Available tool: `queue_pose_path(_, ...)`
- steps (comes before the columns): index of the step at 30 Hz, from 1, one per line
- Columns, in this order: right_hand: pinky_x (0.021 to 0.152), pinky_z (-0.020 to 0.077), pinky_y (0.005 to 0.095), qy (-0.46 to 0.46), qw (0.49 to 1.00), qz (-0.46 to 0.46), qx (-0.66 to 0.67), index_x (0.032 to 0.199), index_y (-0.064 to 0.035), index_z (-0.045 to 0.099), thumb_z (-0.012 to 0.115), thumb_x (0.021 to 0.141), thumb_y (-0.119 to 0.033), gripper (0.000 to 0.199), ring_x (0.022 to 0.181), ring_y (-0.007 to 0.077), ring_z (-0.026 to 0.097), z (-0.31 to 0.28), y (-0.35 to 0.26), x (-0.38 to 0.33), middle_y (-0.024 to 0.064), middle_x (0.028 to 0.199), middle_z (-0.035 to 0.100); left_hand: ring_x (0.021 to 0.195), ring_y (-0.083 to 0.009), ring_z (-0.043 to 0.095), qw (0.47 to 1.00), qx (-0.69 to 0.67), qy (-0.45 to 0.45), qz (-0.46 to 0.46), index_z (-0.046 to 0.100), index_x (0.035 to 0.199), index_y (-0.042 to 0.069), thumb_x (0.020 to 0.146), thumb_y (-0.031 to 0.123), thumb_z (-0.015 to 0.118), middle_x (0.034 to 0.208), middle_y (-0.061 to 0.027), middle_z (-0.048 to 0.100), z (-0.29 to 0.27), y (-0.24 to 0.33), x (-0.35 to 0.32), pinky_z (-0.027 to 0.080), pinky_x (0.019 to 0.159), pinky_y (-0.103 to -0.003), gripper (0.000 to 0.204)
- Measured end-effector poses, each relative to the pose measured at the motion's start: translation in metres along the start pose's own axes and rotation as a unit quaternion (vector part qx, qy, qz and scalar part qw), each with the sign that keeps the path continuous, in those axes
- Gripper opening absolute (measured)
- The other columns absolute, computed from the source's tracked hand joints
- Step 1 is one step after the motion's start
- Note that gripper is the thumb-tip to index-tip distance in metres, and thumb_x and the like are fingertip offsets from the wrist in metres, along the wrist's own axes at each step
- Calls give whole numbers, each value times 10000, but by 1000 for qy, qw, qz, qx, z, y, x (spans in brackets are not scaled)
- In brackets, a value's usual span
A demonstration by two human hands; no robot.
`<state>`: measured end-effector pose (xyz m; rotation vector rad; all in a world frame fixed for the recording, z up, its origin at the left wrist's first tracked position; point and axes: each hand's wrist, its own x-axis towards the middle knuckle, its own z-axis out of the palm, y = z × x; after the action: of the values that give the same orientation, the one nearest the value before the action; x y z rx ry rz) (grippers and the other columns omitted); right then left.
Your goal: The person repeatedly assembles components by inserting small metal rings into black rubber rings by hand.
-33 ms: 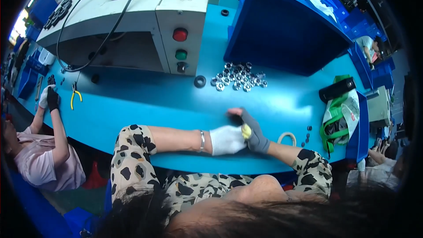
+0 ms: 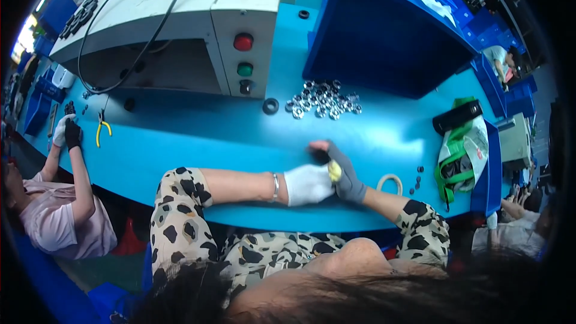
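My hands meet over the near side of the blue table [image 2: 240,150]. My left hand [image 2: 309,185], in a white glove, has its fingers closed against my right hand, which partly hides them. My right hand [image 2: 348,177], in a grey glove with bare fingertips, is closed too. Between them shows a small dark piece [image 2: 320,156], too blurred to name. A yellow covering [image 2: 334,171] sits where the hands touch, apparently on a digit. Beyond them lies a pile of shiny metal ring-shaped parts [image 2: 321,101], with a black ring [image 2: 270,106] to its left.
A white machine [image 2: 246,18] with red and green buttons stands at far left, before a tilted blue bin [image 2: 384,36]. Yellow-handled pliers [image 2: 104,132] lie left. At right are a cream ring [image 2: 391,183], small dark pieces [image 2: 418,180] and a green-white bag [image 2: 465,156]. A co-worker [image 2: 69,198] sits at left.
The view has shifted very slightly. My hands stay together in nearly the same pose.
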<state>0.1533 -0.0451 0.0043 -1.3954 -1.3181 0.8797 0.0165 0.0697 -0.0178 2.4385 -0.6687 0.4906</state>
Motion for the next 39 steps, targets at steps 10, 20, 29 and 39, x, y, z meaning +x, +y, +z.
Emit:
queue_pose_path(10,938,528,391,305,887,6,345,1273,14,618,403,1109,-424,515,1023,231,662,-11,35,-6,138,1144,689,955,-261,676,930,-170,185,-267,724,912,29,781,75,805,1001,-113,703,-2,-2,12,551,867,-374,161)
queue_pose_path(20,856,507,226,178,956,85,219,1287,29,653,524,1025,-114,325,986,68,618,-8,-1,-39,39,1129,697,1028,-196,680,564,-671,270,-399,591,1247,-22,1008,147,668,1169,-116,658,-1,-9,8,618,954,-378,303)
queue_pose_path(29,858,506,234,202,967,99,117,1269,21,670,566,981,-73,321,985,71,630,-2,-3,-36,37,1063,722,874,-160,704,747,-386,259,-475,664,1154,-44,938,68,735,1013,-111,711,-5,3,21,611,734,-283,254)
queue_pose_path(39,878,527,260,182,979,55,80,1375,28,589,571,969,-20,409,1038,89,616,5,9,-36,50,1174,683,741,-107,628,823,-225,282,-440,646,993,4,843,133,842,861,-72,694,1,5,21,552,654,-273,279)
